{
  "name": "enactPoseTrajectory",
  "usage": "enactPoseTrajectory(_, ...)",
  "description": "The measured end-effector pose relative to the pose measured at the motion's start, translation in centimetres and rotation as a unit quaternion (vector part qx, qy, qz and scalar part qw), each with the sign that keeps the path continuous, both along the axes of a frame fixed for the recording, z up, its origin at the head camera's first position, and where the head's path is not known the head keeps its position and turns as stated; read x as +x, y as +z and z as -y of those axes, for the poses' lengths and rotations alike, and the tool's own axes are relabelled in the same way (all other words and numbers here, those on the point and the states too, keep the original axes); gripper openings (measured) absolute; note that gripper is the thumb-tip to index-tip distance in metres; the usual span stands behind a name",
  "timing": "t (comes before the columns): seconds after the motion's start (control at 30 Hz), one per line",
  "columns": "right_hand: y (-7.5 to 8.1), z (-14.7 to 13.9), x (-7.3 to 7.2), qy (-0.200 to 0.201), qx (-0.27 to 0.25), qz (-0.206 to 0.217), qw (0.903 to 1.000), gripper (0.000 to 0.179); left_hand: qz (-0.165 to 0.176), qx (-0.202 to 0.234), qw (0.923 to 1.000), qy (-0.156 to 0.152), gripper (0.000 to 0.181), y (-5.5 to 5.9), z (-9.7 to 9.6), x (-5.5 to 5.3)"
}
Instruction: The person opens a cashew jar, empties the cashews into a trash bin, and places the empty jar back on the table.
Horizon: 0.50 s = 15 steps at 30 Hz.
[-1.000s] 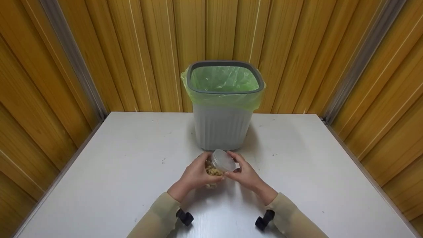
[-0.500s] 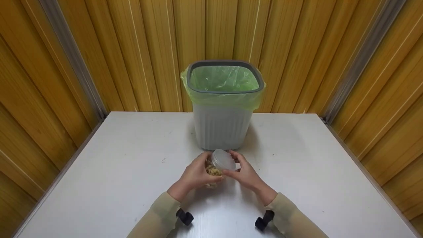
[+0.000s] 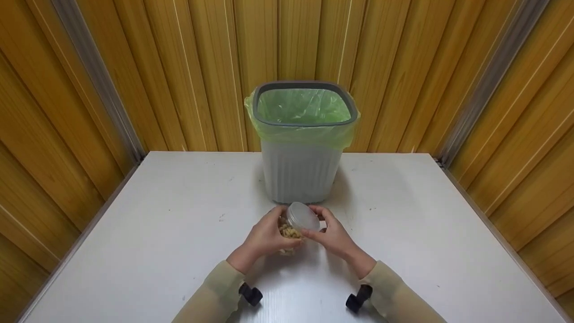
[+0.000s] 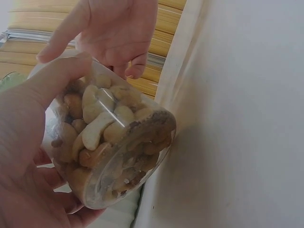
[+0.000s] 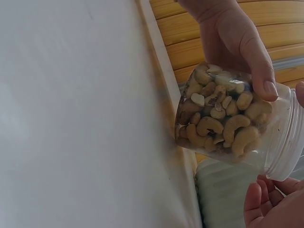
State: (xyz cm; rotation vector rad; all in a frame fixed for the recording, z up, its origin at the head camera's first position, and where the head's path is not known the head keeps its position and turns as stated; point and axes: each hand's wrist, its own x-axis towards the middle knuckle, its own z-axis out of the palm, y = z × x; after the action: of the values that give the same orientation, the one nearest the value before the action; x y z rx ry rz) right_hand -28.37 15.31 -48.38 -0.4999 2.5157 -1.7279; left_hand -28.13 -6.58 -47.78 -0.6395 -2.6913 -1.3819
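A clear plastic jar of cashews (image 5: 223, 118) is held tilted over the white table in front of the bin. My left hand (image 3: 264, 235) grips the jar's body, its thumb laid along the near side. Whole nuts and smaller bits show through the wall and base in the left wrist view. The translucent lid (image 3: 304, 217) sits on the jar's mouth, facing up and to the right. My right hand (image 3: 334, 235) holds the lid by its edge, thumb at the near side and fingers at the far side. Part of that grip is cut off in the right wrist view.
A pale grey waste bin (image 3: 301, 172) with a dark rim and green liner bag (image 3: 309, 134) stands just beyond the hands. Wood-patterned walls (image 3: 202, 76) close off the back and both sides of the white table (image 3: 179, 202).
My right thumb and fingers have shifted slightly around the lid's edge. The jar and my left hand have stayed in place.
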Motion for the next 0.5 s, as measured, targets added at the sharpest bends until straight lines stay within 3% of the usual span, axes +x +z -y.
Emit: enactPoseTrajectory(0.5,0.00,-0.46,0.04,0.046,-0.006,-0.010,0.9989,0.071,0.016,0.004,0.9999,-0.003,0.084,0.08,0.07,0.06)
